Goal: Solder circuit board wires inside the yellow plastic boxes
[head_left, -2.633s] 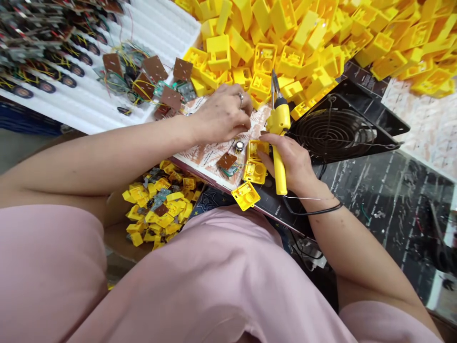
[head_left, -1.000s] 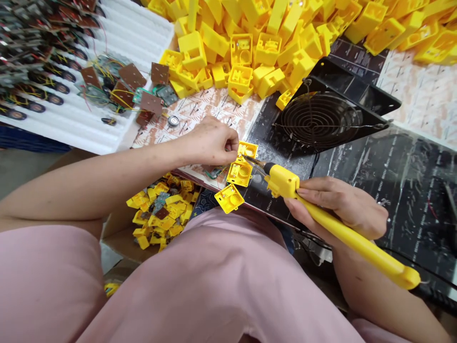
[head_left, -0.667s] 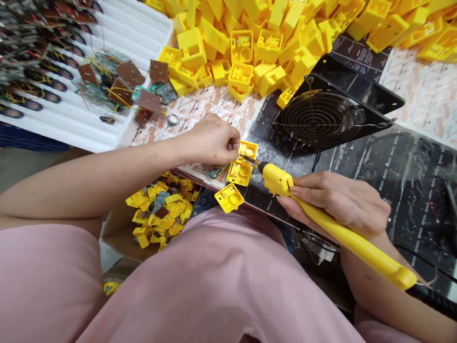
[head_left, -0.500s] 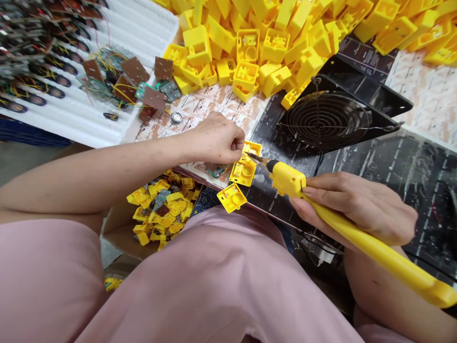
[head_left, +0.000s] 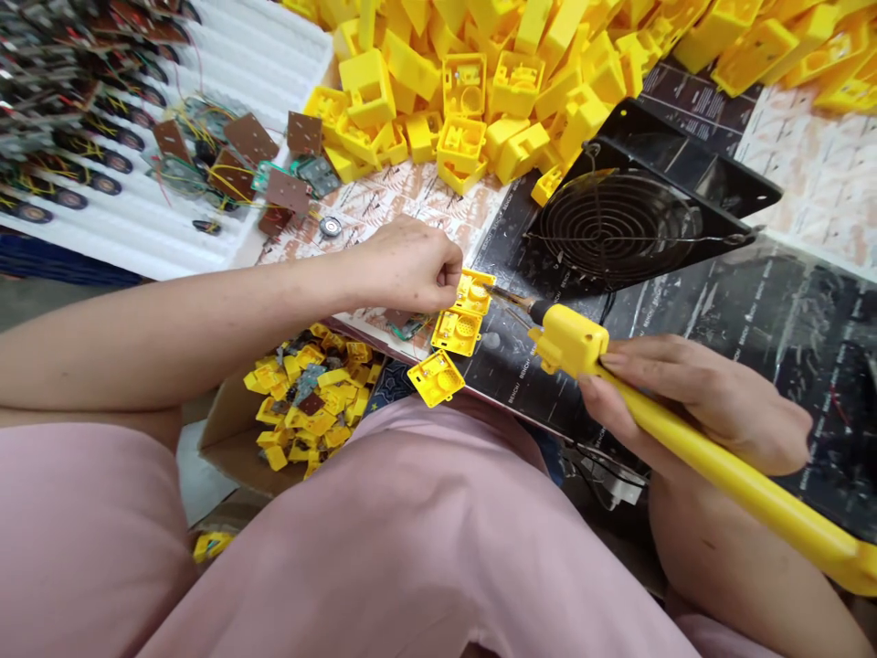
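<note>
My right hand (head_left: 705, 393) grips a yellow soldering iron (head_left: 574, 338), its thin tip pointing left at the right part of a small yellow plastic casing (head_left: 474, 292). Whether the tip touches the casing I cannot tell. My left hand (head_left: 411, 265) is closed, its curled fingers against the left side of that casing; what they pinch, if anything, is hidden. Just below lies a second open casing (head_left: 456, 331), and a third casing (head_left: 437, 378) sits tilted at the bench edge. Part of a circuit board (head_left: 408, 324) shows under my left wrist.
A black fan (head_left: 609, 224) stands beyond the iron. Yellow casings (head_left: 462, 142) are heaped at the back. On the left, a white foam tray (head_left: 233, 247) carries wired circuit boards. A small round speaker (head_left: 330, 226) lies near it. Below the bench, a carton (head_left: 233, 429) holds yellow parts.
The soldering iron has drawn back a little to the right, its tip moving from near my left fingers to the casing's right side. My left hand stays at the casing. The view has shifted slightly.
</note>
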`<state>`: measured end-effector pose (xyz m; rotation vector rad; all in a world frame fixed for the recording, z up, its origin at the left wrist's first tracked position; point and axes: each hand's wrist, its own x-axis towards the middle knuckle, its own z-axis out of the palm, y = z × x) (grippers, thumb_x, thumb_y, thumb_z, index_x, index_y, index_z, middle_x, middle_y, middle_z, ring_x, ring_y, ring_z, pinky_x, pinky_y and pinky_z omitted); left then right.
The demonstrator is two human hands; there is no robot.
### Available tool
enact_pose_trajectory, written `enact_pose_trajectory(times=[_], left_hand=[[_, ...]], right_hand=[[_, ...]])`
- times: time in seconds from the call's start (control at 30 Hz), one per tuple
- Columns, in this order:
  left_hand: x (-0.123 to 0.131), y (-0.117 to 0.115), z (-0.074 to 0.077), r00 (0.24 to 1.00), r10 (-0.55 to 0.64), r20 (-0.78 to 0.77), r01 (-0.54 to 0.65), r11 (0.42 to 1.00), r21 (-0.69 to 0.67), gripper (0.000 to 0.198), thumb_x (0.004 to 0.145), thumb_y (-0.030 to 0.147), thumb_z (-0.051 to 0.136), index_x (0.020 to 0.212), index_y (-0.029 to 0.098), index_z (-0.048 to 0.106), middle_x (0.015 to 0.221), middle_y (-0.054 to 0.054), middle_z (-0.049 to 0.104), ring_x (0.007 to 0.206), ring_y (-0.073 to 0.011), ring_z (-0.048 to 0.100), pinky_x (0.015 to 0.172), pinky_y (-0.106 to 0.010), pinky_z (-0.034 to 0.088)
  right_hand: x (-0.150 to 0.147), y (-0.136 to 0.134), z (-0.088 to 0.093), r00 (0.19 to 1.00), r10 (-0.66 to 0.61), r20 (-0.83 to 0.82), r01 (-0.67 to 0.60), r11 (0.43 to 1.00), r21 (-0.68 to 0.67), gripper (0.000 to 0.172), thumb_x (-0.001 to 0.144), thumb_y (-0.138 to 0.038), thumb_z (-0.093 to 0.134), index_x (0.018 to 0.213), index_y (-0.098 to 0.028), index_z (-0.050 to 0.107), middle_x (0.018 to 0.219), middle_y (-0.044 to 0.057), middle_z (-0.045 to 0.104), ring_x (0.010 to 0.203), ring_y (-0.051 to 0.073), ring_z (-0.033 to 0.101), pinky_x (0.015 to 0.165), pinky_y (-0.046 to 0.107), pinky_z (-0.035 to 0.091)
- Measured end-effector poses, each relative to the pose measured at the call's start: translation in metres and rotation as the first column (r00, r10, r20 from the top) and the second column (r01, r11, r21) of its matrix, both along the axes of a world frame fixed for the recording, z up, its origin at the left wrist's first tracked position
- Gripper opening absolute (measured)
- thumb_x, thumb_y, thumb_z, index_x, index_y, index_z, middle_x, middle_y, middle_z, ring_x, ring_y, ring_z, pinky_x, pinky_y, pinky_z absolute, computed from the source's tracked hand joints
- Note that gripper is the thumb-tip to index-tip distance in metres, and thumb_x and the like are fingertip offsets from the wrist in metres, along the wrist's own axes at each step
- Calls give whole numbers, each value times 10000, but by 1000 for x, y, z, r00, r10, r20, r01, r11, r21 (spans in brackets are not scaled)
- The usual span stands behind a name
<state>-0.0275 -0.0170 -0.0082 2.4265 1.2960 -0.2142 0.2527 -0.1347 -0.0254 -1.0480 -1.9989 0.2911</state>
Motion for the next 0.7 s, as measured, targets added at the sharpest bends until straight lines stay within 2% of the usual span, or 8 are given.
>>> enact_pose_trajectory(times=[0.1, 0.17, 0.33, 0.47, 0.6, 0.7], left_hand=[[0, 2, 0, 1000, 3, -10, -3, 1000, -7, 181, 747, 303, 598, 780, 233, 762, 638, 29, 692, 694, -164, 687, 747, -268, 475], [2, 1, 2, 999, 17, -45, -18, 1000, -16, 177, 755, 298, 608, 795, 233, 768, 654, 21, 697, 718, -181, 699, 769, -284, 480], [4, 2, 3, 997, 26, -71, -29, 999, -41, 159, 782, 276, 625, 818, 220, 769, 672, 5, 679, 738, -203, 703, 796, -302, 476], [-6, 7, -2, 997, -70, 20, 71, 995, -72, 156, 815, 267, 618, 857, 229, 763, 727, 2, 695, 788, -202, 703, 815, -295, 474], [-16, 9, -4, 974, -200, 105, 206, 978, -46, 162, 874, 291, 605, 899, 240, 757, 827, -9, 736, 905, -206, 705, 950, -311, 478], [-20, 5, -6, 968, -231, 96, 230, 973, 14, 193, 907, 309, 572, 884, 238, 750, 829, -5, 740, 925, -203, 690, 1115, -375, 426]], right_hand=[[-2, -5, 2, 993, -106, 58, 97, 985, 140, 494, 878, -213, 837, 1341, -325, 704, 959, 11, 829, 725, 206, 783, 608, 304, 643], [-4, -8, 4, 982, -156, 111, 138, 979, 152, 596, 907, -243, 815, 1463, -351, 630, 991, 6, 832, 690, 206, 775, 583, 307, 635], [-8, -11, 4, 980, -163, 111, 148, 980, 132, 608, 932, -257, 781, 1503, -362, 603, 892, -12, 815, 615, 195, 748, 535, 299, 603], [-10, -11, 3, 974, -183, 131, 168, 979, 120, 616, 936, -256, 771, 1507, -402, 591, 882, -27, 810, 586, 192, 725, 510, 314, 582], [-9, -10, 1, 975, -180, 129, 165, 980, 114, 612, 930, -264, 777, 1501, -393, 600, 870, -21, 807, 596, 204, 734, 516, 324, 591], [-8, -10, -2, 984, -158, 89, 148, 983, 110, 596, 923, -262, 789, 1486, -360, 620, 866, -13, 807, 597, 193, 735, 541, 313, 599]])
